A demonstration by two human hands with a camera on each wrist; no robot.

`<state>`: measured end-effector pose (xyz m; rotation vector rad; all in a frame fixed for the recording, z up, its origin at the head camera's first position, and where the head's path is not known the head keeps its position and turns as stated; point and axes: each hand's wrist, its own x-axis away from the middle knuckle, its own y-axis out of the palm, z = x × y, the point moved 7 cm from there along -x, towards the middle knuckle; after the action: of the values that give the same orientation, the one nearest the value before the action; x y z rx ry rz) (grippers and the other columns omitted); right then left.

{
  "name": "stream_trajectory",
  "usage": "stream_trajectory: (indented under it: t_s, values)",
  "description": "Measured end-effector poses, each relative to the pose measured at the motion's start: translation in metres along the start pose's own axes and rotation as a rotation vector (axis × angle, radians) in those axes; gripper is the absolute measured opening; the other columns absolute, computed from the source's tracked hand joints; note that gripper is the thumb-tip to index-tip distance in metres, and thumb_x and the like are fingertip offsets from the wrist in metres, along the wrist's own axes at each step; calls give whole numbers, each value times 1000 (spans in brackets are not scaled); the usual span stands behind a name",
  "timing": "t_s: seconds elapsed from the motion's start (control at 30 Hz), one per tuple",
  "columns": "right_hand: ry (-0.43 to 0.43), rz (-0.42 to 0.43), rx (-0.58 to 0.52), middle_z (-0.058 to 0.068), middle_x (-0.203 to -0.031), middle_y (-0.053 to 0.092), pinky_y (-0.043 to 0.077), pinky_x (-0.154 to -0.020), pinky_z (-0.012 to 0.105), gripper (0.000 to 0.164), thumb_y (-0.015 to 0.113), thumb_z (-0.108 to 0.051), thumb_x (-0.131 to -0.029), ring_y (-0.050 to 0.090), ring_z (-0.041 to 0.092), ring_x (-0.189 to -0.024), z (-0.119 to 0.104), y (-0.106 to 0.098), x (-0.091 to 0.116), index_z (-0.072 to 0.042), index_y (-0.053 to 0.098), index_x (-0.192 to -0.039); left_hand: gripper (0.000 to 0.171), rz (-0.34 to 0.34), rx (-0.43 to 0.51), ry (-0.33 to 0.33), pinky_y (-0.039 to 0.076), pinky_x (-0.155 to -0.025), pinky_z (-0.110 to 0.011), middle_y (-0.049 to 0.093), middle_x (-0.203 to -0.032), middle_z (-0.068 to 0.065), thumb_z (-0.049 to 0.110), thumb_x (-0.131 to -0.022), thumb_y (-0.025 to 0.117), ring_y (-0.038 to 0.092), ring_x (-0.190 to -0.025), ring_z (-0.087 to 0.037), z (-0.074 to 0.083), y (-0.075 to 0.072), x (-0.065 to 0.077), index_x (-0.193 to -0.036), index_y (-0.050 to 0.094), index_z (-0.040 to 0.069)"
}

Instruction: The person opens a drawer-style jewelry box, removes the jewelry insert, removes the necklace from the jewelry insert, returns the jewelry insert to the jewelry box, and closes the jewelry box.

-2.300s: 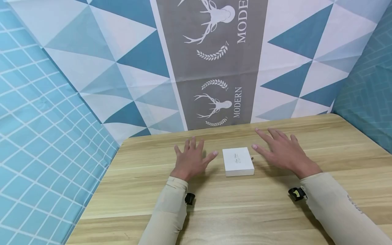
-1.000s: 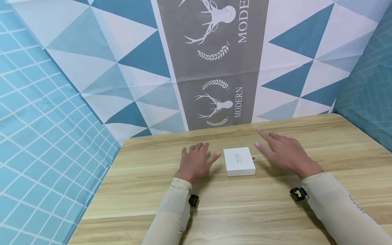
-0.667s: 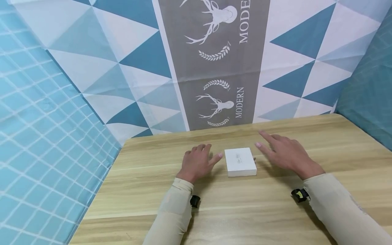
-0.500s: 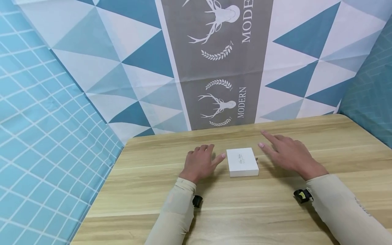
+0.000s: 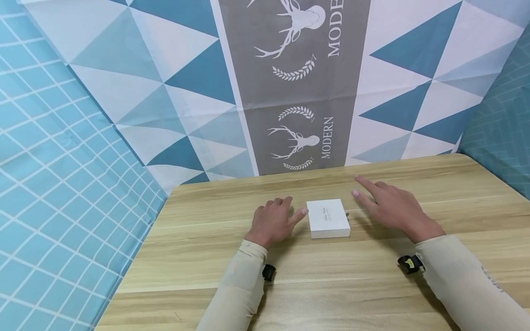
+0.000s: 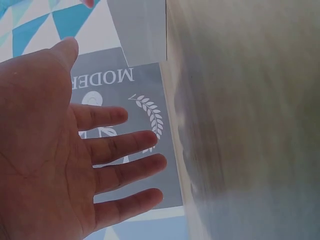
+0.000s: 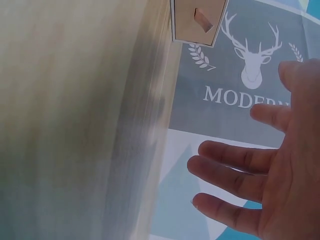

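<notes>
A flat, square white box (image 5: 328, 218) with small script on its lid lies on the wooden table. Its right side carries a brown ribbon tab (image 7: 203, 20), set in a tan end face bordered in white in the right wrist view. My left hand (image 5: 274, 222) hovers beside the box's left edge, thumb tip right at the upper left edge in the head view. Its fingers spread loosely, and the palm holds nothing. To the right of the box, apart from it, my right hand (image 5: 391, 207) is held with fingers extended and nothing in its grasp.
The wooden table (image 5: 323, 285) ends at a back wall hung with patterned cloth (image 5: 298, 92) of deer heads and triangles. Blue tiled-pattern cloth (image 5: 62, 184) borders the left, and teal cloth (image 5: 497, 119) the right. A black wrist camera (image 5: 410, 264) sits under each sleeve.
My left hand has moved right, closer to the box, its fingers less stretched than before. The right hand stays about where it was beside the box. The head view has shifted slightly.
</notes>
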<state>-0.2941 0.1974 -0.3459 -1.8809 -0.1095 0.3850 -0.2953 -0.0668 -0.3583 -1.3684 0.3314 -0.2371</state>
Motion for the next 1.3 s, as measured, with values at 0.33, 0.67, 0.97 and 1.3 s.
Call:
stream_trajectory:
  t_s: [0.33,0.67,0.97,1.3]
  values:
    - [-6,-13,-18,30,-136,55,44,-86,69,66,28,-56,-106,52,49,-125,-3,2,0,-15,36,-156,64,94,-16,40,54,-80,-47,66,-127,-9,61,-103,34,67,-108,-28,6,-3,-1,-137,60,13]
    - [-4,-14,-40,28,-136,56,43,-88,69,66,30,-55,-106,52,48,-124,-6,3,1,-9,43,-152,55,123,10,49,53,-69,-42,73,-110,1,58,-104,40,70,-95,-21,11,-4,-1,-125,70,17]
    - [-10,-22,-24,24,-129,62,45,-88,65,67,31,-55,-106,60,42,-117,-7,8,0,-5,52,-144,46,121,-7,86,49,-59,-36,72,-90,8,54,-102,45,68,-78,-15,18,-3,-1,-119,73,21]
    - [-24,-12,-18,18,-119,68,50,-80,61,65,33,-54,-106,66,37,-105,-10,10,-1,-2,60,-135,32,122,-4,125,40,-49,-29,61,-70,13,47,-101,53,57,-62,-7,25,-1,-2,-101,74,23]
